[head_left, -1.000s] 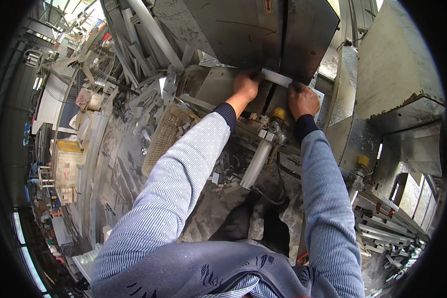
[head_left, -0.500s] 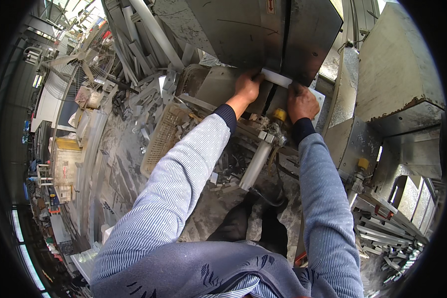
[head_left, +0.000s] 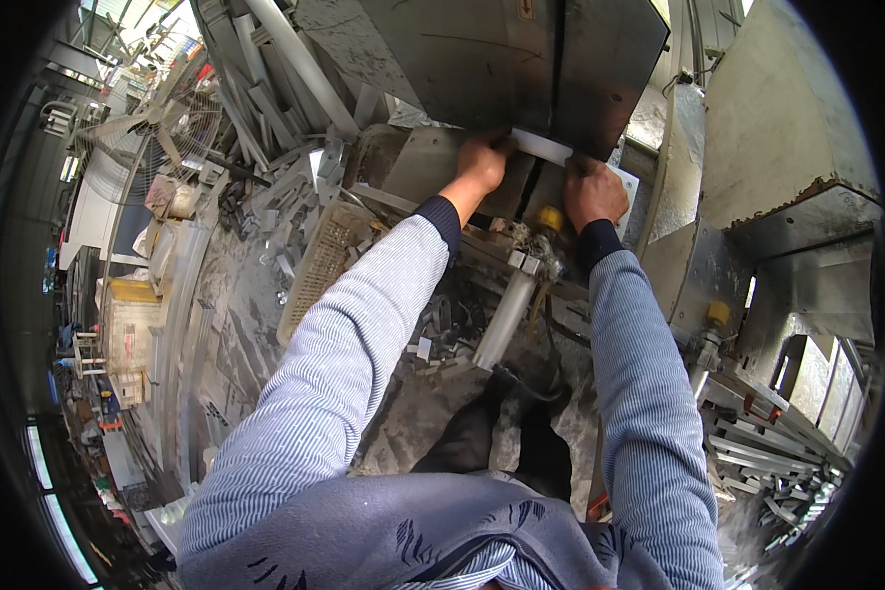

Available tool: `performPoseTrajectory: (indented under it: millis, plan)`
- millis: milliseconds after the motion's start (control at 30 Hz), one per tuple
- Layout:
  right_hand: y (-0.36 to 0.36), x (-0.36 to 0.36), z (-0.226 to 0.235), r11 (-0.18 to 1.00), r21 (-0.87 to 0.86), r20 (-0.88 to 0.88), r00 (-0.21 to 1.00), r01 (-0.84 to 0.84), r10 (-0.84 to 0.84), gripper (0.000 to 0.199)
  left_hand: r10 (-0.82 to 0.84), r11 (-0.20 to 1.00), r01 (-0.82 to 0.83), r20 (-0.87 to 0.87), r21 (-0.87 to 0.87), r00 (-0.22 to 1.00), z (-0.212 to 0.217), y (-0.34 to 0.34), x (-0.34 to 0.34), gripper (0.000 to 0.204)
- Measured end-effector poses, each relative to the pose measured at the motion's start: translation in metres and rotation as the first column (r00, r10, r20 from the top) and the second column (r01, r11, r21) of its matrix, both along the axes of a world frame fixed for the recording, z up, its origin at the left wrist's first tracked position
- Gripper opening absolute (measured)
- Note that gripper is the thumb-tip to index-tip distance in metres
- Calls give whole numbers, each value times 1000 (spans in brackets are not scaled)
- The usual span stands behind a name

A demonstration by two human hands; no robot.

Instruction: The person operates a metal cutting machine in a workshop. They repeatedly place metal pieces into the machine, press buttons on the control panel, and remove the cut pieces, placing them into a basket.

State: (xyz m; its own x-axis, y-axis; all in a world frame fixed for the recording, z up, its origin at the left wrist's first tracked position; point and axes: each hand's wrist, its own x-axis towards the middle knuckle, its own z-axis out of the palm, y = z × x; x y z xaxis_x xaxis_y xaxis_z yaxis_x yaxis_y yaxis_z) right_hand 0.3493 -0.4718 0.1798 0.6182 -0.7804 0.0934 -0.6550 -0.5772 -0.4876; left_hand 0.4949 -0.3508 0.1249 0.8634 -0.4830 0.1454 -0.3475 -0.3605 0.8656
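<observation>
Both hands clamp a pale metal strip [head_left: 544,147]: left hand [head_left: 482,162] on its left end, right hand [head_left: 594,192] on its right.

head-worn fisheye, looking down, close overhead

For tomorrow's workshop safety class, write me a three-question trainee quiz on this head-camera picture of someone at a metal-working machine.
1. True or false: both hands rest on the pale metal strip at the machine's dark guard.
2. Which hand is nearer the yellow knob? A) left hand B) right hand
3. What stands at upper left, beyond the metal offcuts?

Key: 1 true. 2 B. 3 A wire-caged fan.
</observation>
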Motion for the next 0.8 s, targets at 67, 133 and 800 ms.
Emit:
performPoseTrajectory:
  millis: [67, 133, 800]
  plan:
    - [-1, 0, 0, 1000, 1, 22, 1000, 3, -3, 19, -2, 999, 3, -11, 35, 1000, 2, 0, 2, 37]
    - [-2, 0, 0, 1000, 1, 23, 1000, 5, -5, 20, -5, 997, 5, -10, 79, 1000, 5, -1, 6, 37]
    - [-8, 1, -3, 999, 42, 14, 1000, -21, 21, 20, -134, 973, 149, -94, 177, 986, 12, 2, 26, 43]
